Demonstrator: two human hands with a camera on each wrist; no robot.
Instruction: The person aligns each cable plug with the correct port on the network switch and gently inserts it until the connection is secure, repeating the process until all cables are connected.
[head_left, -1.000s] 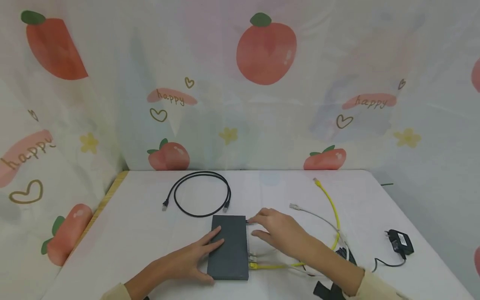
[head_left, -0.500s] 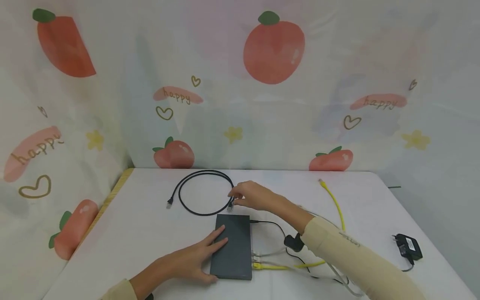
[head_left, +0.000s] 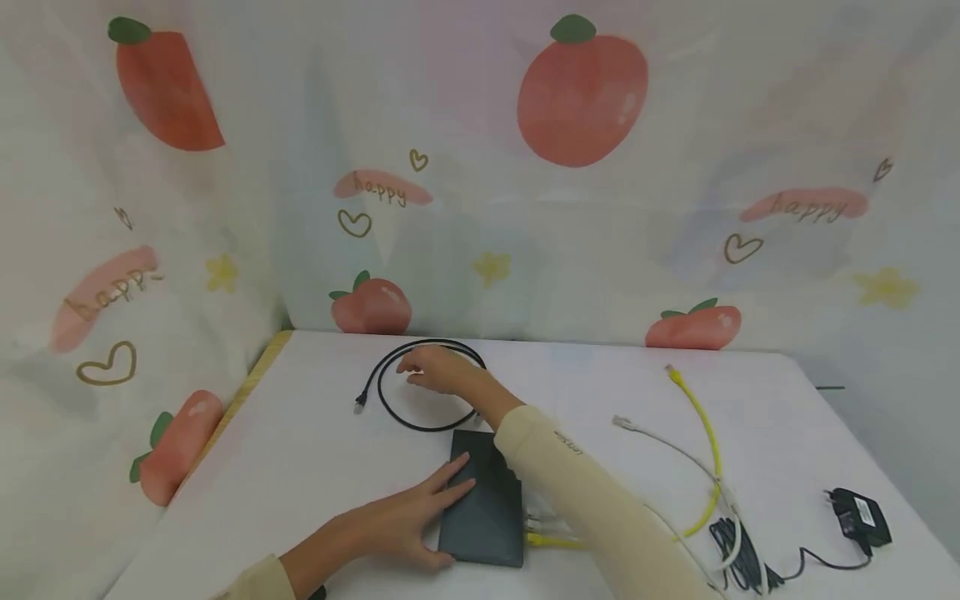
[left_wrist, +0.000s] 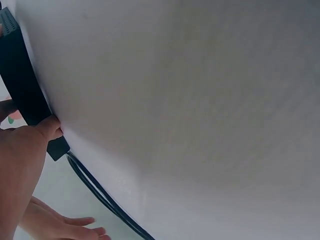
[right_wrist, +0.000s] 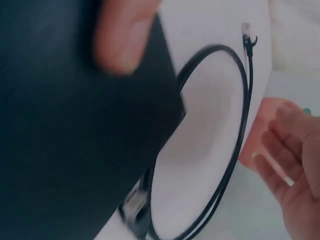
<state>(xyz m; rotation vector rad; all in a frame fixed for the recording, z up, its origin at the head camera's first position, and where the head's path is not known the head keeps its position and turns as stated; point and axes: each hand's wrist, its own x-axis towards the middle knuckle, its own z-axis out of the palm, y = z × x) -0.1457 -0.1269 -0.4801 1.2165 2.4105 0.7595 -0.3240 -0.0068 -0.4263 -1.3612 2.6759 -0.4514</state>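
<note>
My left hand (head_left: pixel 401 525) rests on a dark grey network switch (head_left: pixel 480 529), fingers spread over its top and thumb at its near left corner. In the left wrist view the thumb (left_wrist: pixel 49 127) lies along the box's side. Beyond the switch, a black Ethernet cable (head_left: pixel 427 430) lies coiled on the white table. Over that coil hovers my right hand (head_left: pixel 442 372), with fingers loosely bent and nothing in them; the right wrist view shows the hand (right_wrist: pixel 300 165) apart from the cable. A yellow plug (head_left: pixel 536 540) and paler plugs sit in the switch's right side, partly behind my right sleeve.
Right of the sleeve, a yellow cable (head_left: pixel 705 417) and a white cable (head_left: pixel 663 442) cross. A bundled black cord (head_left: pixel 738 554) leads to a black power adapter (head_left: pixel 858 517) near the right edge. A printed cloth wall (head_left: pixel 465 217) stands behind the table.
My right hand has left the black plug at the switch's right side and moved up and left, past the coil's right end to above the coil. The left hand stays on the switch.
</note>
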